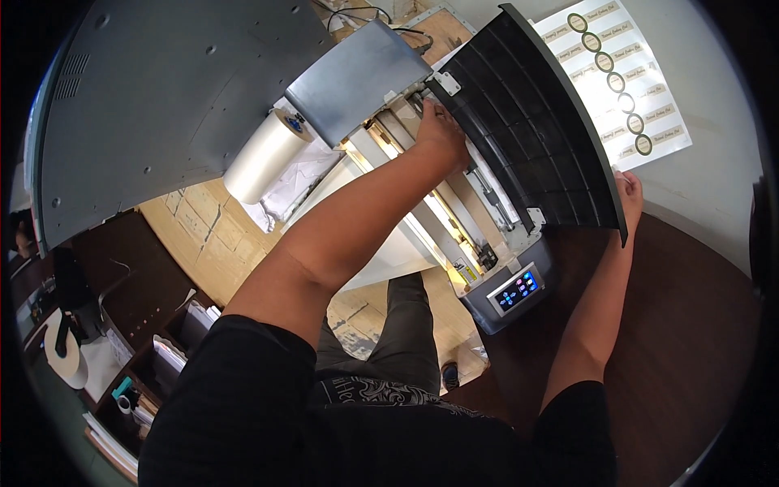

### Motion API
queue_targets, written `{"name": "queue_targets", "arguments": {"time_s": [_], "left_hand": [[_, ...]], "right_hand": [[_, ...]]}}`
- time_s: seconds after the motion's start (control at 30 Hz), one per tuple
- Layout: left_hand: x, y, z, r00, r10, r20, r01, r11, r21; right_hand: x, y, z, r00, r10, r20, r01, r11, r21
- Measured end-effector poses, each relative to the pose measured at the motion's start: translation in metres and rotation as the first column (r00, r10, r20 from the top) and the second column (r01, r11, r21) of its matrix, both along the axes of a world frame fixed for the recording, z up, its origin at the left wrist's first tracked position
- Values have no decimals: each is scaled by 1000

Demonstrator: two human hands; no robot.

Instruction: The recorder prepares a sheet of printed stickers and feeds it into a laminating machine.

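Observation:
A grey machine, perhaps a label printer or cutter [505,312], stands in front of me with its long black lid [535,122] raised. My left hand [444,136] reaches into its opened body, near the lid's far hinge. Its fingers are curled at the inner parts, and what they grip, if anything, is hidden. Past the lid's right edge, my right hand [630,195] pinches the lower corner of a white sheet of printed labels [649,89]. Gold strips and a row of dark-ringed round labels show on the sheet. The lid hides part of it.
A lit touch panel [519,290] sits on the machine's near end. A roll of clear film [268,156] hangs at its left, beside a large grey cabinet [178,81]. Dark brown table [673,325] spreads to the right. Shelves with papers [170,357] stand at lower left.

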State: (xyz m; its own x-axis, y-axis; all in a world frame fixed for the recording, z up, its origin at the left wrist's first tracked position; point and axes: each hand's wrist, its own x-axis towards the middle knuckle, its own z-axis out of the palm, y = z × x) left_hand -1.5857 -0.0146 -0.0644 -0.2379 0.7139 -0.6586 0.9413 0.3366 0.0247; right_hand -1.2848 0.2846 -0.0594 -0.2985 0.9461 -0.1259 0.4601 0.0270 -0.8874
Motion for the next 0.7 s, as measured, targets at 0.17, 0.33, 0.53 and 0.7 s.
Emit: {"name": "queue_targets", "arguments": {"time_s": [0.17, 0.33, 0.53, 0.7], "left_hand": [[-4, -1, -3, 999, 44, -10, -43, 999, 13], [-8, -1, -6, 1000, 15, 11, -15, 1000, 3], [-4, -3, -8, 1000, 23, -16, -22, 998, 52], [-3, -1, -9, 998, 57, -22, -55, 995, 84]], "right_hand": [[-2, -83, 111, 659, -449, -604, 599, 798, 61], [-47, -245, 114, 887, 49, -459, 88, 958, 272], [-110, -290, 14, 724, 628, 287, -618, 775, -136], [-115, -274, -33, 641, 567, 517, -589, 796, -143]]}}
